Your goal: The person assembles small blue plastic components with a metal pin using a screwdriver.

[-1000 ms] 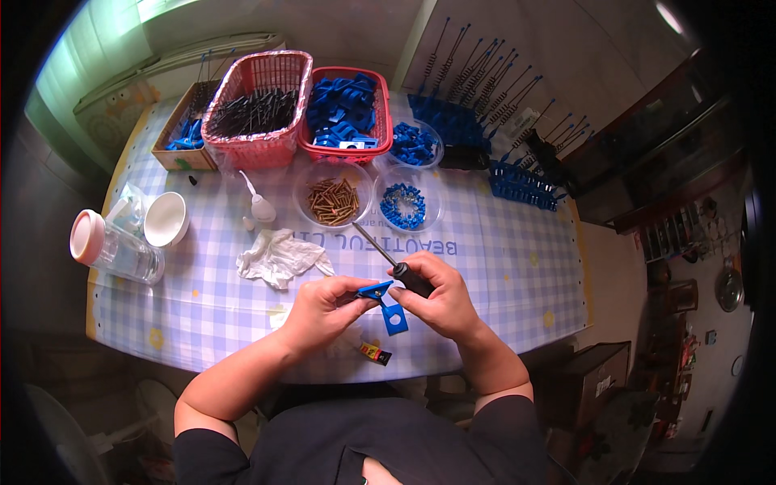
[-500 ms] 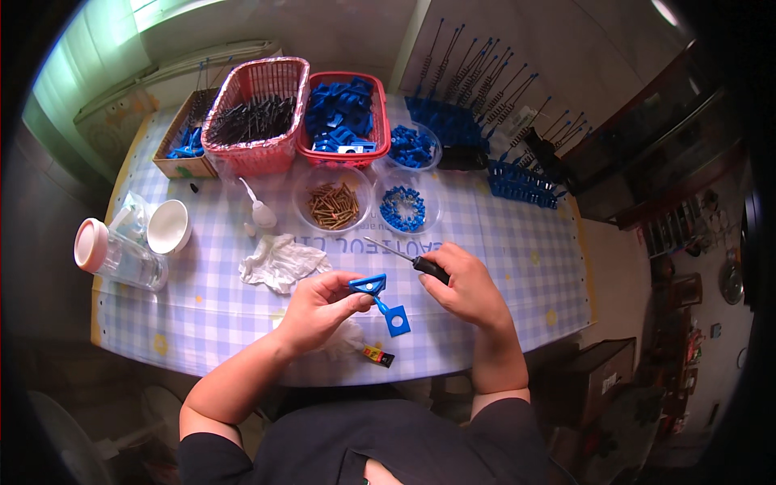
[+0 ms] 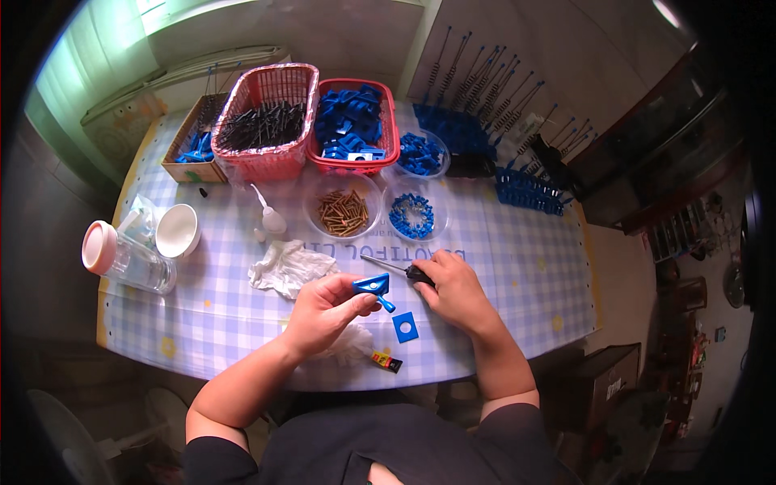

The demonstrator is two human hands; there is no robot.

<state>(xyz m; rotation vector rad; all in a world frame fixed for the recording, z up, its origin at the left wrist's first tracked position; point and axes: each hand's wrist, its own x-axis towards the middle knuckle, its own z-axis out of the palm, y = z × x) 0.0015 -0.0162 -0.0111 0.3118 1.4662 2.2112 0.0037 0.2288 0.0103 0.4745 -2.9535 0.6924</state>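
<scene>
Between thumb and fingers, my left hand [image 3: 327, 314] pinches a blue plastic part [image 3: 372, 285] with a short stem that slants down to the right. My right hand [image 3: 457, 293] is closed round the black handle of a screwdriver [image 3: 420, 275]; its thin metal shaft points up and left, apart from the blue part. A flat blue square piece with a round hole [image 3: 405, 327] lies on the tablecloth, just below the stem. Near my left wrist are a crumpled white tissue [image 3: 349, 343] and a small yellow and black tube [image 3: 386, 361].
Clear bowls hold brass-coloured screws [image 3: 343, 212] and small blue pieces [image 3: 411, 217]. Behind them stand a red basket of blue parts [image 3: 393, 121] and a pink basket of black rods [image 3: 311, 105]. At left are a lidded jar [image 3: 141, 267] and white bowl [image 3: 178, 229]; blue racks [image 3: 529, 190] stand at right.
The square piece hung at the stem's end before and now lies apart from it on the cloth. The screwdriver has shifted slightly left and down relative to the table.
</scene>
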